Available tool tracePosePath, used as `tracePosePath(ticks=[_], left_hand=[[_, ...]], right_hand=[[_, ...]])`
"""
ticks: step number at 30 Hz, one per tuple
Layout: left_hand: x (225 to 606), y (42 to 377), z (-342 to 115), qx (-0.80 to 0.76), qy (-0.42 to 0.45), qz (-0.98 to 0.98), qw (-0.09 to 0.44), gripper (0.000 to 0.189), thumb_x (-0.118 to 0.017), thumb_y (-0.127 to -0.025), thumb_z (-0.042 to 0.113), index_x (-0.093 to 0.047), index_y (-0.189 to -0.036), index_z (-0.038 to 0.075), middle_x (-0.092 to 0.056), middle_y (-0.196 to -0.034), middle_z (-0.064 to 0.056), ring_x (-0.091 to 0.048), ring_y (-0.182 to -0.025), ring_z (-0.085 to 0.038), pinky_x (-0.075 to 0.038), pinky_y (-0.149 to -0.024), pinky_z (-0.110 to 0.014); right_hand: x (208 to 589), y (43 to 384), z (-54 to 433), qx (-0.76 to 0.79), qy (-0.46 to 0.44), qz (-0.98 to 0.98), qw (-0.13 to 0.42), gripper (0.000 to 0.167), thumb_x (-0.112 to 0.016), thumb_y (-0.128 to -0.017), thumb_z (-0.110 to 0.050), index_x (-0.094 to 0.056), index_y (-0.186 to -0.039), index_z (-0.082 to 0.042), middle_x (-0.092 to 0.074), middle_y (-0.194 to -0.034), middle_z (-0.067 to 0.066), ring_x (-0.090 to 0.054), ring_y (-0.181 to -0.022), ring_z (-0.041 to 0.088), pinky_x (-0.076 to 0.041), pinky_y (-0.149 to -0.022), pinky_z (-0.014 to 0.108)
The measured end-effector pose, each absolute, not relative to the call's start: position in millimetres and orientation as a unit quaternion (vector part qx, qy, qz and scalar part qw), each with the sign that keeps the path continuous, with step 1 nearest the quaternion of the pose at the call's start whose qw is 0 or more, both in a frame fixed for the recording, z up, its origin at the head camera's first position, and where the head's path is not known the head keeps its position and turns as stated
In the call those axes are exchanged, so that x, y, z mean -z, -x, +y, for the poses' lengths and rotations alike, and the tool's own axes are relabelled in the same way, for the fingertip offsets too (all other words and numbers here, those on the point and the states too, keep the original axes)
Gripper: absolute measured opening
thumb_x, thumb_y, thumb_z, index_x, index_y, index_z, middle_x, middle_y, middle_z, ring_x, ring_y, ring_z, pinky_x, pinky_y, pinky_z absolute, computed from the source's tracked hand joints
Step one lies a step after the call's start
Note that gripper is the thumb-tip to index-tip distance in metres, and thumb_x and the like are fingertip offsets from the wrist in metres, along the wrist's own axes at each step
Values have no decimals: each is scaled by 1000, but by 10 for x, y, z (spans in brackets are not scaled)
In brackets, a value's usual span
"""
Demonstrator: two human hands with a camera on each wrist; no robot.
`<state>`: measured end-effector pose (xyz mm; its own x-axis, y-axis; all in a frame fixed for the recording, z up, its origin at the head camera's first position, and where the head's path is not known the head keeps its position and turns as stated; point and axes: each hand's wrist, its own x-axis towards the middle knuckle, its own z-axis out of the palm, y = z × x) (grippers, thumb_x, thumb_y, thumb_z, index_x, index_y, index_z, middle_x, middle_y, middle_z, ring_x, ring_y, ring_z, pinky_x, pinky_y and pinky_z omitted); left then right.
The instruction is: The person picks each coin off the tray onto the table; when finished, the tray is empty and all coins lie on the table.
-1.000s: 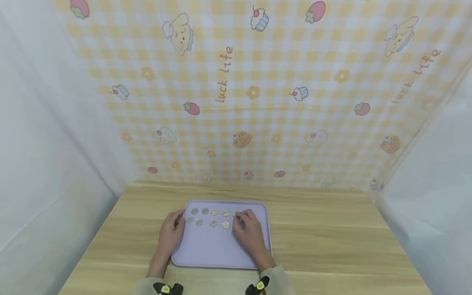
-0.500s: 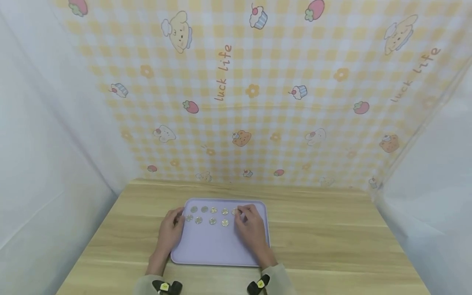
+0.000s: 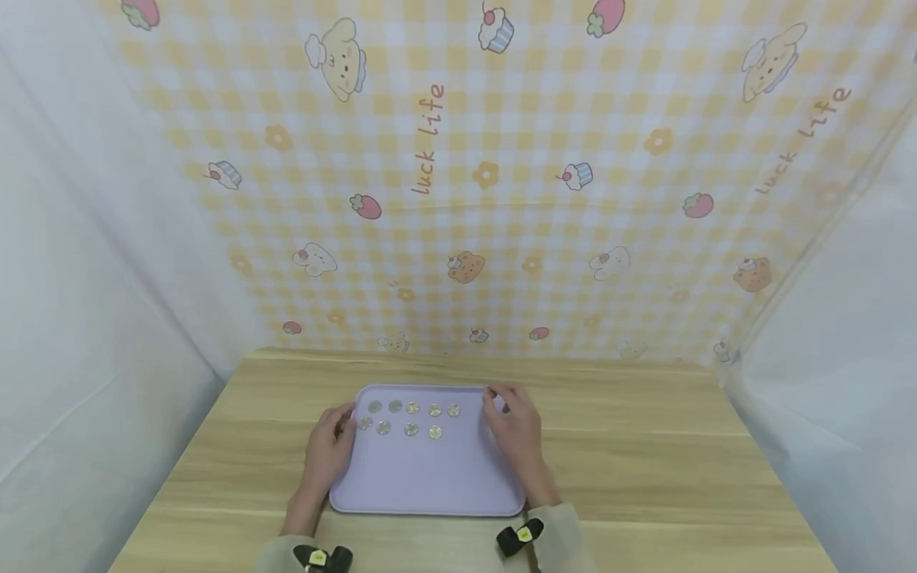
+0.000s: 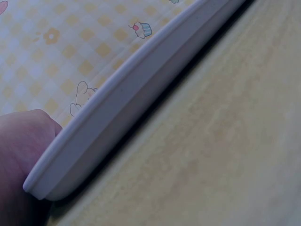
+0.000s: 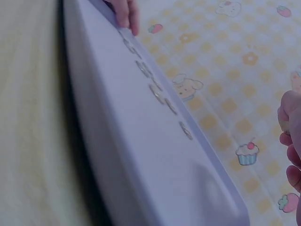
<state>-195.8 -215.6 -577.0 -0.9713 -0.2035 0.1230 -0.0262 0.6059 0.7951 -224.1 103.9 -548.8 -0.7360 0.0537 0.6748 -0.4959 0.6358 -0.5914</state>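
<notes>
A lilac rectangular tray [image 3: 430,477] lies on the wooden table, with two rows of silvery coins [image 3: 435,432] flat in its far left part. My left hand [image 3: 329,450] holds the tray's left edge, fingers bent at the rim; the left wrist view shows part of that hand [image 4: 23,155] beside the tray's outer wall. Over the tray's far right corner hovers my right hand [image 3: 517,430], thumb and index finger together. In the right wrist view its fingertips pinch a small coin [image 5: 285,126], mostly hidden by the fingers.
The wooden table [image 3: 645,446] extends to both sides of the tray. A yellow checked cloth [image 3: 487,223] with cartoon prints hangs behind it. White sheets [image 3: 845,334] close off the left and right sides.
My right hand has moved from the last coin of the far row rightward to the tray's far right corner, uncovering that coin. The left hand stays at the tray edge.
</notes>
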Motion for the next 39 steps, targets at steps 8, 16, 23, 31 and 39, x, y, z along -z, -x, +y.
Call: tracePosePath(ticks=[8, 16, 23, 31, 39], left_hand=[[5762, 1952, -2158, 439, -64, -889, 112, 37, -53, -101, 12, -57, -136, 3, -62, -120, -15, -58, -99, -22, -50, -82, -24], [5765, 1954, -2167, 442, -66, -889, 103, 38, -52, -101, 14, -56, -138, 4, -61, -123, -14, -58, -102, -23, -51, -87, -30], [5758, 1972, -2162, 449, -61, -885, 106, 38, -53, -101, 15, -56, -137, 5, -61, -124, -14, -59, -102, -23, -51, -86, -29], [5760, 1958, -2170, 446, -63, -887, 100, 38, -53, -101, 15, -56, -138, 5, -61, -121, -12, -57, -100, -21, -50, -83, -25], [5764, 1957, -2165, 446, -60, -887, 105, 38, -53, -101, 14, -56, -137, 4, -62, -119, -12, -56, -98, -20, -50, -82, -24]], right_hand=[[5456, 2273, 1327, -428, -81, -843, 316, 16, -72, -87, -9, -75, -103, -6, -69, -101, 3, -53, -74, 13, -46, -60, 20], [5498, 2334, 1539, -434, -49, -842, 316, 16, -73, -87, -7, -75, -102, -5, -69, -100, 6, -57, -76, 16, -48, -65, 22], [5630, 2381, 1695, -448, -26, -835, 320, 14, -73, -86, -6, -76, -100, -5, -69, -98, 6, -57, -75, 16, -48, -63, 19], [5760, 2373, 1742, -447, -8, -846, 291, 13, -73, -87, -9, -76, -99, -5, -69, -99, 6, -59, -80, 16, -51, -68, 24], [5812, 2380, 1768, -431, -1, -868, 248, 15, -73, -87, -13, -76, -100, -5, -69, -97, 7, -63, -88, 21, -52, -79, 38]])
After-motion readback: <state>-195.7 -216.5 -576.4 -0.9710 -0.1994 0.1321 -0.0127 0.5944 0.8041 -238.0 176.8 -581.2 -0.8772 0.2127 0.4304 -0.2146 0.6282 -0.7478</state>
